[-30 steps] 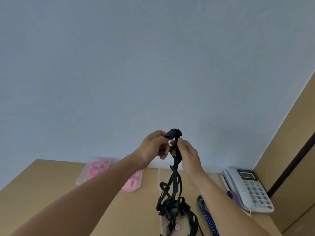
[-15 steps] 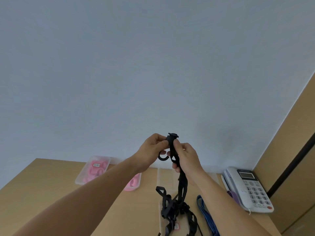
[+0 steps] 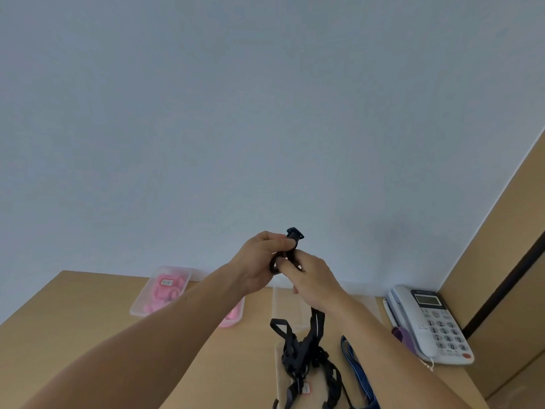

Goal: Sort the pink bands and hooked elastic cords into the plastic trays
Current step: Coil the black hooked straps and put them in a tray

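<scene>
Both hands are raised in front of the wall, holding one black hooked elastic cord by its top end. My left hand pinches the cord just under its black hook. My right hand grips the cord right below that. The cord hangs down into a tangle of black cords lying in a clear plastic tray on the wooden table. At the back left, a second clear tray holds pink bands.
A white desk phone stands at the table's right back corner. A blue strap lies between the cord tray and the phone. A wooden panel rises on the right; a plain wall fills the back.
The hands have shifted their hold on the cord's top end, and the right hand has slid further down it. The hanging cord is drawn up straighter from the tangle.
</scene>
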Demonstrator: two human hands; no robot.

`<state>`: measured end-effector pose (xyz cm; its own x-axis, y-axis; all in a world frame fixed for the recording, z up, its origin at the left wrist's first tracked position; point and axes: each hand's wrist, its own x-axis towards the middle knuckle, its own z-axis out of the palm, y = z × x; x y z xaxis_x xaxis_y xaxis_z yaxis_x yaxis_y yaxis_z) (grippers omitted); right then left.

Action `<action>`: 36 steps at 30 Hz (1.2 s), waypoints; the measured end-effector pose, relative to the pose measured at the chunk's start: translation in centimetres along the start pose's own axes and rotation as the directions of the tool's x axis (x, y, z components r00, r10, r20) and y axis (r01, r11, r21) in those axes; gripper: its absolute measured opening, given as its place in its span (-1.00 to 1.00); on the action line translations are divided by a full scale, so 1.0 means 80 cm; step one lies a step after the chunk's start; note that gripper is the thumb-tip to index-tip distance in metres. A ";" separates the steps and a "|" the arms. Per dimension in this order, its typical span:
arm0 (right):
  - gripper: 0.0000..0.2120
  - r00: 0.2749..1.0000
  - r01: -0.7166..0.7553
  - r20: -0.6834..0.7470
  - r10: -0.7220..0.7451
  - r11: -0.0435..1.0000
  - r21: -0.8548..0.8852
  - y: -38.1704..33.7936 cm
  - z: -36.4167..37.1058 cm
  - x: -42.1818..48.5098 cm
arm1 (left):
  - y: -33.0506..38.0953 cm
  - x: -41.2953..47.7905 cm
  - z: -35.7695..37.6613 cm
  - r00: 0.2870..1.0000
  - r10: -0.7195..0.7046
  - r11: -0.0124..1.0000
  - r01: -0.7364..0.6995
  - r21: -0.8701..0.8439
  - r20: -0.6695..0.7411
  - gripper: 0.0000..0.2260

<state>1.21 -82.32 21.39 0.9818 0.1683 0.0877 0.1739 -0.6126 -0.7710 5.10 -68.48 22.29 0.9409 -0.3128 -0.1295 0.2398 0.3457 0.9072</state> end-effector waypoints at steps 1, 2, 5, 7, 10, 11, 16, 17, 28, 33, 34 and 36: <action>-0.54 0.999 0.004 0.038 -0.004 1.000 0.014 -0.001 0.000 0.000 | -0.001 0.001 -0.002 0.999 -0.032 0.999 0.032 -0.028 -0.001 -0.84; -0.54 0.998 0.011 0.064 -0.012 1.000 0.015 -0.001 0.001 0.000 | -0.001 0.000 -0.003 0.998 -0.057 0.997 0.057 -0.045 0.006 -0.82; -0.75 0.999 0.018 0.042 -0.018 1.000 0.004 0.001 0.002 -0.001 | -0.001 -0.002 -0.007 0.996 -0.085 0.994 0.087 -0.073 0.024 -0.70; -0.84 0.998 -0.005 0.057 0.001 0.998 0.058 0.001 0.001 -0.001 | 0.001 -0.001 -0.011 0.996 -0.077 0.997 0.078 -0.016 0.047 -0.55; -0.81 0.993 -0.042 0.112 0.024 0.987 0.157 0.002 -0.004 0.000 | 0.008 -0.004 -0.020 0.992 -0.049 0.982 0.026 0.188 0.119 -0.65; -0.81 0.990 -0.050 0.136 0.021 0.976 0.213 0.001 -0.007 0.000 | 0.010 -0.005 -0.024 0.989 -0.033 0.972 -0.001 0.237 0.141 -0.68; -0.82 0.982 -0.080 0.188 -0.014 0.873 0.481 0.006 -0.021 0.001 | 0.022 -0.005 -0.036 0.993 0.053 0.932 -0.087 0.351 0.106 -0.71; -0.81 0.984 -0.085 0.176 0.000 0.874 0.478 0.008 -0.023 0.002 | 0.022 -0.004 -0.035 0.994 0.084 0.920 -0.105 0.378 0.072 -0.74; -0.72 0.964 -0.066 0.256 0.070 0.997 -0.027 0.009 -0.029 0.015 | 0.002 0.003 -0.029 0.994 0.101 0.773 -0.107 0.626 0.046 -0.95; -0.74 0.978 -0.091 0.203 0.052 0.978 0.187 0.011 -0.014 0.014 | -0.003 0.013 -0.032 0.966 0.238 0.757 -0.117 0.643 -0.104 -0.88; -0.69 0.972 -0.095 0.234 0.040 0.970 0.226 0.011 -0.013 0.014 | -0.004 0.015 -0.032 0.955 0.273 0.725 -0.123 0.678 -0.119 -0.86; -0.63 0.966 -0.073 0.256 0.019 0.976 0.203 0.012 -0.011 0.016 | -0.008 0.017 -0.032 0.938 0.319 0.638 -0.108 0.762 -0.135 -0.82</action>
<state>2.68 -83.34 21.31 0.9327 0.3490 -0.0914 0.0827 -0.4536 -0.8874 6.86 -66.83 20.51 0.9914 -0.0637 0.1143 -0.1305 -0.4199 0.8982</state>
